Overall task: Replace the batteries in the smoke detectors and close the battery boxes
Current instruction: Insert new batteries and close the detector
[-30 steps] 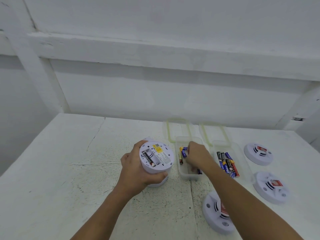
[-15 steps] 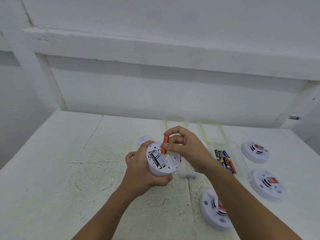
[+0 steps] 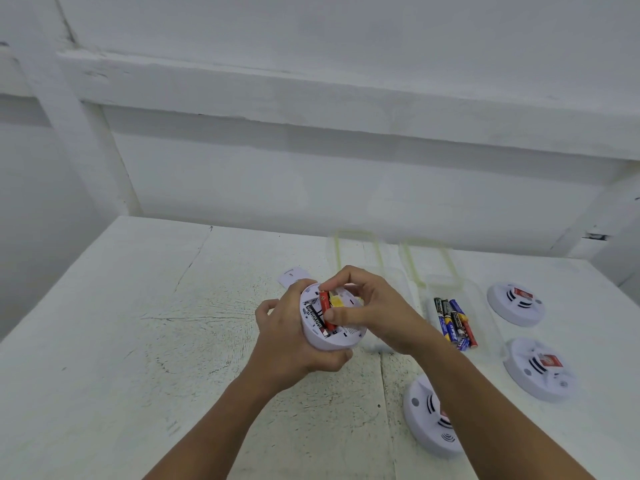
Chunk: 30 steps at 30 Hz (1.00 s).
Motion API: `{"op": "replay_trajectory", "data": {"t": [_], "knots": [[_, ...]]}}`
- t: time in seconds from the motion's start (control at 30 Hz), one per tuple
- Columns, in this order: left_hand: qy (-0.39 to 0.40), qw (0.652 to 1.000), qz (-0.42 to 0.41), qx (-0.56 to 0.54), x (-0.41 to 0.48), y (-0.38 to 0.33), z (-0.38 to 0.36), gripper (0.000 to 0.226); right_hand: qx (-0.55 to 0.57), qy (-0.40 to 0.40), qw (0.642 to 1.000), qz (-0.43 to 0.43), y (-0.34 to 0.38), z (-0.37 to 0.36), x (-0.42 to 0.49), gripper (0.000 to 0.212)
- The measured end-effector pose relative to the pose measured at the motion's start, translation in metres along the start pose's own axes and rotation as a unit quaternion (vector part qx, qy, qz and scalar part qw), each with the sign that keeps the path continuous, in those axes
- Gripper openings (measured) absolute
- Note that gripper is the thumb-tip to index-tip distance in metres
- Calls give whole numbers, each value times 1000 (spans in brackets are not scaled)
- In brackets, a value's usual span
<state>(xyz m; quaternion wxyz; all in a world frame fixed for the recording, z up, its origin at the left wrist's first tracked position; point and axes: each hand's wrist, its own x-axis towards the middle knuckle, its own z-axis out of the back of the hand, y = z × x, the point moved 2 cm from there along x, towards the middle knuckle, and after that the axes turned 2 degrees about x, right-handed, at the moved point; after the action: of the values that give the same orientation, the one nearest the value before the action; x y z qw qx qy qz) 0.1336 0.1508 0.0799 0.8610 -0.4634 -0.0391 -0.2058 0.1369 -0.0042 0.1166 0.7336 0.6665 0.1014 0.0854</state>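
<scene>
Your left hand [image 3: 287,344] grips a white smoke detector [image 3: 329,344] round its rim, raised off the tabletop [image 3: 138,323] and tilted so its open battery bay faces you. One black battery [image 3: 313,315] already lies in the bay. Your right hand [image 3: 374,313] pinches a red battery [image 3: 325,306] between thumb and forefinger, its fingers closed on it. The battery sits at a slant over the empty slot beside the black one, not yet flat.

The step in hand is seating this second cell. Next, as I judge it, you need to press it down until it lies level, with its ends matched to the contacts; the polarity marks are too small to read here. After that the loose battery cover [image 3: 292,276], lying on the tabletop just behind the detector, has to go back on.

To the right, a clear box [image 3: 479,299] holds loose batteries [image 3: 453,323], and three other smoke detectors [image 3: 516,303] lie face up — whether they have been serviced cannot be told.
</scene>
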Motion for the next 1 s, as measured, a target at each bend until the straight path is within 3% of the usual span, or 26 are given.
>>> {"op": "replay_trajectory", "data": {"t": [0.07,0.27,0.57,0.73,0.87,1.0], "knots": [[0,1000,-2,7,-1,0,-1,78,60,33,997,-19,-1,-2,-1,19],[3,1000,-12,27,-5,-7,-2,80,72,20,997,-18,-1,-3,-2,5],[7,999,-7,47,-6,-10,-8,77,75,32,996,-40,0,2,-6,6],[11,998,-16,54,-7,-11,-8,73,66,35,996,-49,-3,3,-7,13],[11,997,-31,70,-6,-13,-9,75,78,25,991,-101,-6,9,-6,43],[7,996,-45,78,-4,-15,-9,76,84,14,988,-133,-6,8,-4,41]]}}
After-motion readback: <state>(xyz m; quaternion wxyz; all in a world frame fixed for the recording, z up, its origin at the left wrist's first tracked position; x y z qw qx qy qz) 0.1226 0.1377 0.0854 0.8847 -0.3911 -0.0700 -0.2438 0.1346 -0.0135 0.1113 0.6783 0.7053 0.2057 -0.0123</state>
